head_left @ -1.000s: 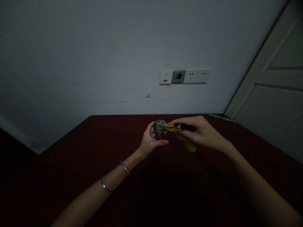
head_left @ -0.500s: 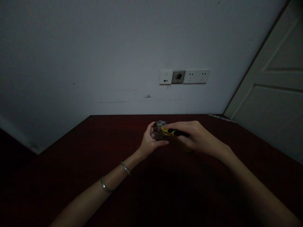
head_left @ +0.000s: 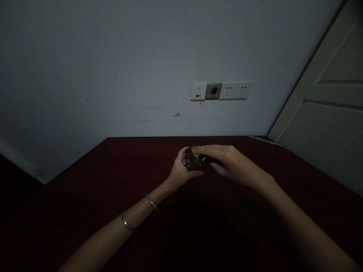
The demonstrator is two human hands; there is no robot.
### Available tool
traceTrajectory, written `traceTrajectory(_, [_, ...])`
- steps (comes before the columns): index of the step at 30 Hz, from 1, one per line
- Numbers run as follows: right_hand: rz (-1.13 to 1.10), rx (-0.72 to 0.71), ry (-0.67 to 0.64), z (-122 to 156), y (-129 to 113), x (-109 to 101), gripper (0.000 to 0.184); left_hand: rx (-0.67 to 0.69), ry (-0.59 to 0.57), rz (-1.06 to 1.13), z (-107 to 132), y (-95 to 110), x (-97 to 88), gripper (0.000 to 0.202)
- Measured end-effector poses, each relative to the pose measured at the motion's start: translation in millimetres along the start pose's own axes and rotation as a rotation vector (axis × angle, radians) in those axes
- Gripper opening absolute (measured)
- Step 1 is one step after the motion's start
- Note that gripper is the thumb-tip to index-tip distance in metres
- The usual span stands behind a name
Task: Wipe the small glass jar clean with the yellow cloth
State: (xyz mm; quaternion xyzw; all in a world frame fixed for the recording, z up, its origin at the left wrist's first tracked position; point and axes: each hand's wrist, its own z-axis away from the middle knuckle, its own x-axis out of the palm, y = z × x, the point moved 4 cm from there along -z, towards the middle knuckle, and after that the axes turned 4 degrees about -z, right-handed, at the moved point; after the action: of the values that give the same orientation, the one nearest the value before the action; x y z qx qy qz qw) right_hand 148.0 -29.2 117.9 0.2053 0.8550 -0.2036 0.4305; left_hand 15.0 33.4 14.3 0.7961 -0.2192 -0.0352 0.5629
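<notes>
My left hand (head_left: 179, 168) is wrapped round a small clear glass (head_left: 193, 164) with a faceted surface, thumb along its near side. The glass is held above the dark red table, and whether it touches the top is hard to tell. From the right, my right hand (head_left: 227, 156) grips a slim yellow-and-black tool (head_left: 202, 157), forefinger stretched along it. The tool's yellow end meets the upper part of the glass. Its working tip is too dark and small to make out, so its kind cannot be told.
The dark red table (head_left: 127, 162) runs up to a pale wall (head_left: 127, 68) with a row of sockets (head_left: 234, 91). A flat patterned strip (head_left: 265, 141) lies at the table's back right corner. A panelled door (head_left: 331, 113) stands on the right.
The tool's yellow end and my right hand have shifted slightly left over the glass. The glass has turned a little in my left hand, and both hands keep their grip.
</notes>
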Motion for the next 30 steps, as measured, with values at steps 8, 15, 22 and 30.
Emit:
traceTrajectory(8, [-0.032, -0.006, -0.083, -0.6, -8.5, -1.4, 0.049, -0.003, 0.018, 0.001, -2.9, -0.5, -4.0, 0.086])
traceTrajectory(15, [0.076, -0.025, 0.016, 0.0, -4.0, 0.6, 0.047, 0.039, -0.044, -0.067, 0.3, 1.5, 1.4, 0.089])
traceTrajectory(22, [0.187, -0.091, 0.038, -1.3, -4.2, 8.6, 0.046, 0.099, -0.035, -0.121, 0.0, 0.9, 4.5, 0.091])
traceTrajectory(30, [0.108, -0.034, -0.028, -1.4, -6.9, 7.0, 0.039, 0.071, -0.033, -0.164, -0.3, -3.7, 2.3, 0.093])
